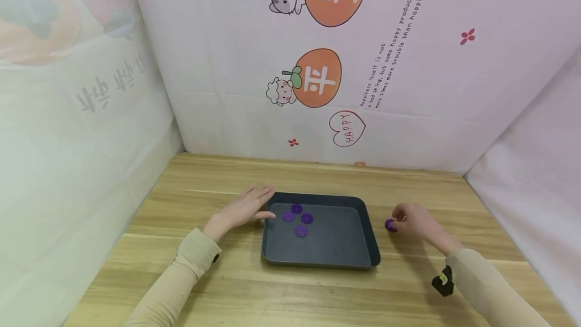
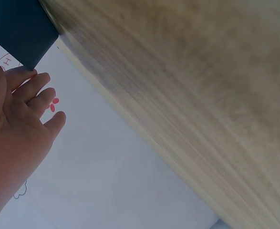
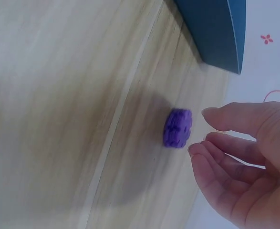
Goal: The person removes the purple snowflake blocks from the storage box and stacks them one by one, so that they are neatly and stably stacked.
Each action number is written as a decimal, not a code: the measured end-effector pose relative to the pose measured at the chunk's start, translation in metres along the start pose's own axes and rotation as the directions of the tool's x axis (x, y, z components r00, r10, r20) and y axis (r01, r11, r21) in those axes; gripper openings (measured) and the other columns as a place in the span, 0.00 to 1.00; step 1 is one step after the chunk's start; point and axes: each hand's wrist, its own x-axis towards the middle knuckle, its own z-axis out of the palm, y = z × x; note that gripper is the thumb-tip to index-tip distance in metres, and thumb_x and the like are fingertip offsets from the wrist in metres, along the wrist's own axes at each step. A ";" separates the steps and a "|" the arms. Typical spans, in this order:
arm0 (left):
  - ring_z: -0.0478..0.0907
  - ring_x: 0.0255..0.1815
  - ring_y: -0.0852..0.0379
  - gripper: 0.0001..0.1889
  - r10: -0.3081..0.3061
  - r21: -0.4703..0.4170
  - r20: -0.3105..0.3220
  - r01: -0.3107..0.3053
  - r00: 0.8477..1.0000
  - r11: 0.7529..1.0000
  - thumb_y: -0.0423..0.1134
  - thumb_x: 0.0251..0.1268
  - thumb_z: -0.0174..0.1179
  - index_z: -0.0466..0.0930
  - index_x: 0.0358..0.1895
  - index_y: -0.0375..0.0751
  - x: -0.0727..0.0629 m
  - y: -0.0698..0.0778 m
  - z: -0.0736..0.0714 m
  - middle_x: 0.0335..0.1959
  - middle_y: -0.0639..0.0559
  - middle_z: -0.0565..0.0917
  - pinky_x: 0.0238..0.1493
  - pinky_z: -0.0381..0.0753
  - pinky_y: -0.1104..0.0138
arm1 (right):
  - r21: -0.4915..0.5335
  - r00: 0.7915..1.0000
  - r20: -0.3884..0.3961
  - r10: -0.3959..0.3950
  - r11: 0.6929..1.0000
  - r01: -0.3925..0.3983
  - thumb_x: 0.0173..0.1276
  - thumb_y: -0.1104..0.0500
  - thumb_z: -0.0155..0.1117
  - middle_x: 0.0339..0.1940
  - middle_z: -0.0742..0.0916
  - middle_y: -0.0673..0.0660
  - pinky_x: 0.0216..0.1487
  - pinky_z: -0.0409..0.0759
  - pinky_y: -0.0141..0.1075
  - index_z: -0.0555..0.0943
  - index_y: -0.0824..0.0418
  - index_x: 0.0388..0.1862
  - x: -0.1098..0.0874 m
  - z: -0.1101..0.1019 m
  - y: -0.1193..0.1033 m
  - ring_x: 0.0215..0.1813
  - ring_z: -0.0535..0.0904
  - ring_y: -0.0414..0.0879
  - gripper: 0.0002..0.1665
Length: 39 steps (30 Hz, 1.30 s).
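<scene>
A dark grey rectangular tray [image 1: 338, 246] lies on the wooden table, with several purple flower-shaped discs [image 1: 301, 231] in its left part. My left hand [image 1: 242, 208] is at the tray's left wall with its fingers extended and the thumb reaching over the rim. In the left wrist view, the left hand's fingertips are right by the tray's corner [image 2: 23, 33]. To the right of the tray stands a small stack of purple discs [image 3: 177, 128]. My right hand [image 3: 244, 162] is close beside this stack, thumb and fingers bent and spread apart, with nothing between them.
The wooden tabletop [image 1: 218, 286] extends around the tray on all sides. White cloth printed with cartoons and lettering hangs behind the table as a back wall [image 1: 227, 64], and plain cloth closes off the left [image 1: 91, 165] and right [image 1: 535, 165] sides.
</scene>
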 end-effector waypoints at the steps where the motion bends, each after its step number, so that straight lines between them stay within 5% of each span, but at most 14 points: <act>1: 0.52 0.81 0.40 0.41 0.000 -0.001 -0.001 0.000 1.000 1.000 0.60 0.72 0.51 0.55 0.77 0.34 0.000 0.000 0.000 0.79 0.38 0.57 0.81 0.52 0.44 | -0.003 1.000 -0.004 -0.008 1.000 0.008 0.61 0.61 0.70 0.33 0.88 0.60 0.38 0.85 0.46 0.83 0.70 0.38 0.000 0.000 -0.002 0.36 0.83 0.50 0.12; 39: 0.53 0.81 0.40 0.41 -0.001 0.024 -0.001 0.001 1.000 1.000 0.60 0.72 0.51 0.56 0.77 0.35 0.001 0.001 -0.001 0.79 0.38 0.58 0.81 0.52 0.44 | 0.000 0.980 -0.097 -0.174 0.985 0.175 0.63 0.63 0.70 0.33 0.89 0.60 0.32 0.85 0.37 0.84 0.69 0.41 0.029 -0.001 -0.075 0.32 0.85 0.45 0.11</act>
